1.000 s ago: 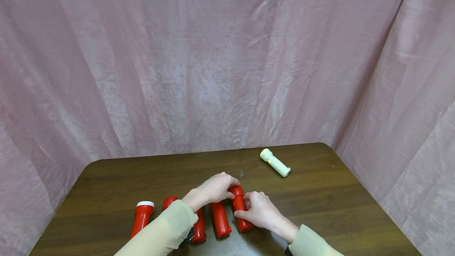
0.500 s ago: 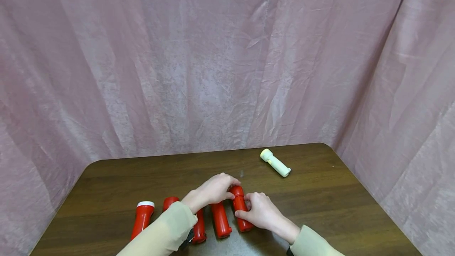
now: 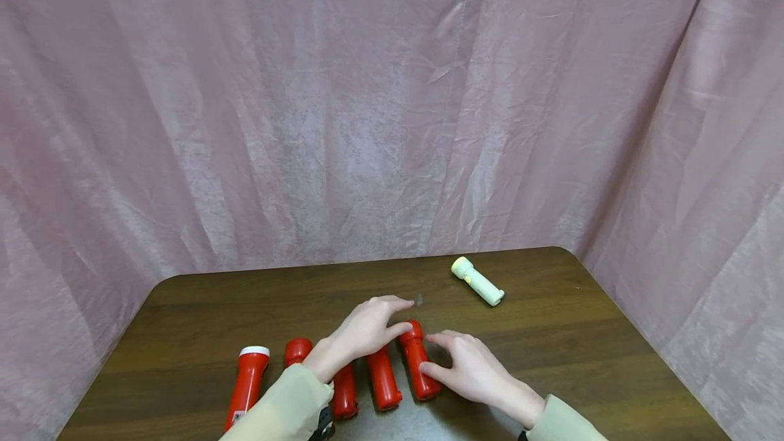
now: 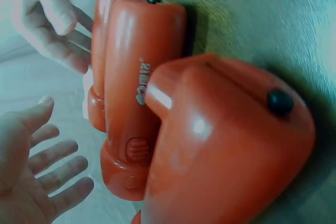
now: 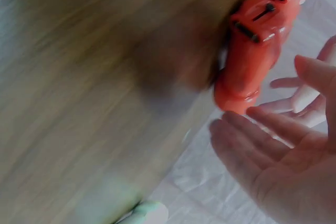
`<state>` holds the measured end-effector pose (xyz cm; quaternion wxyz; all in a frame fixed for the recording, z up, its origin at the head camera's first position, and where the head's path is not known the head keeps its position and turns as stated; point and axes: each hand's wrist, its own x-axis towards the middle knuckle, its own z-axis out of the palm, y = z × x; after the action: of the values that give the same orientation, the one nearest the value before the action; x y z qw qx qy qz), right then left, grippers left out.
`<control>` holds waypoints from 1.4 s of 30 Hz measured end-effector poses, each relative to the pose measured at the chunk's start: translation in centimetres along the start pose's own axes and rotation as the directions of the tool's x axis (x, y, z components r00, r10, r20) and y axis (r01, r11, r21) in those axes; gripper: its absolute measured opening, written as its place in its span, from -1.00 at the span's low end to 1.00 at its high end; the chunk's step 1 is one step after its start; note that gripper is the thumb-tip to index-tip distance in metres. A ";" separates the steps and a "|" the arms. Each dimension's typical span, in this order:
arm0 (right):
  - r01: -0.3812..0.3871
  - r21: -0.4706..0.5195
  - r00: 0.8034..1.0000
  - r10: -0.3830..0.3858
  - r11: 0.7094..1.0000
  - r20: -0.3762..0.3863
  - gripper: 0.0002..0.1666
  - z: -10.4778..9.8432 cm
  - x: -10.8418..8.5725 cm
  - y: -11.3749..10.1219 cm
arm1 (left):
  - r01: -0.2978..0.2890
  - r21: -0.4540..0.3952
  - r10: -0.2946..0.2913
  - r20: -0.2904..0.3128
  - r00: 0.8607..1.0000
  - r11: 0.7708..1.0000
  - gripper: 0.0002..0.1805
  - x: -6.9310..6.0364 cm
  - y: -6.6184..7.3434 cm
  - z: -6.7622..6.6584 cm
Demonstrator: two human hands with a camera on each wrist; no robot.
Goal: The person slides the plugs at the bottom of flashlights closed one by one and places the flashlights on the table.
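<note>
Several red flashlights lie side by side on the table. The rightmost red flashlight (image 3: 418, 366) lies between my two hands. My left hand (image 3: 364, 329) hovers over the row with fingers extended, its thumb close to that flashlight's head; whether they touch I cannot tell. To the right of its body is my right hand (image 3: 474, 366), fingers spread and holding nothing. Left of it is another red flashlight (image 3: 382, 380), its head hidden by my left hand. In the left wrist view, flashlight bodies (image 4: 142, 61) show a printed label and a ribbed switch.
A pale green flashlight (image 3: 478, 281) lies near the back edge of the wooden table (image 3: 582, 346). At the left is a red flashlight (image 3: 248, 383) with a white rim. My left sleeve (image 3: 278, 407) partly covers the row. A pink curtain (image 3: 367, 121) hangs behind.
Both hands have released the rightmost red flashlight, which they held before. Their fingers have spread, and the left hand has drawn slightly left, the right hand slightly right.
</note>
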<state>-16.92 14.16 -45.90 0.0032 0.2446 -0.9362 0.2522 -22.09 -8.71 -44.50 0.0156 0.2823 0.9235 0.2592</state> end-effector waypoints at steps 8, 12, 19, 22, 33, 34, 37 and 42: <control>0.040 -0.121 0.995 -0.051 0.992 -0.091 -0.35 -0.7 -0.1 2.3 | 0.038 -0.043 -0.044 -0.152 0.987 0.998 -0.48 -0.8 0.4 -0.1; 0.011 -0.132 0.994 -0.026 0.991 -0.110 -0.31 -1.0 0.5 3.4 | 0.058 -0.043 -0.065 -0.195 0.979 0.997 -0.46 -1.2 0.8 0.0; -0.001 -0.196 0.989 -0.029 0.981 -0.147 -0.27 -1.6 1.7 5.5 | 0.092 -0.087 -0.111 -0.239 0.965 0.992 -0.43 -1.9 1.8 0.8; -0.001 -0.222 0.986 -0.036 0.975 -0.161 -0.27 -2.0 2.2 6.3 | 0.096 -0.124 -0.127 -0.269 0.955 0.988 -0.43 -2.1 2.4 1.2; 0.011 -0.323 0.976 -0.080 0.946 -0.200 -0.26 -3.3 4.8 8.6 | 0.059 -0.212 -0.134 -0.362 0.922 0.975 -0.44 -2.2 4.0 2.1; 0.003 -0.324 0.979 -0.069 0.946 -0.194 -0.25 -3.4 5.0 8.7 | 0.057 -0.220 -0.137 -0.368 0.920 0.974 -0.44 -2.2 4.0 2.2; -0.029 -0.324 0.983 -0.031 0.946 -0.179 -0.23 -3.7 5.7 9.3 | 0.054 -0.246 -0.149 -0.386 0.910 0.968 -0.46 -2.2 4.2 2.4; -0.087 -0.319 0.988 0.039 0.944 -0.152 -0.19 -4.1 6.7 9.9 | 0.048 -0.278 -0.164 -0.411 0.897 0.959 -0.49 -2.3 4.7 2.9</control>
<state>-27.84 20.50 -46.07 0.1027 0.1919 -0.9696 0.1116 -17.30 -5.27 -44.95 -0.1375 0.1624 0.8760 0.4329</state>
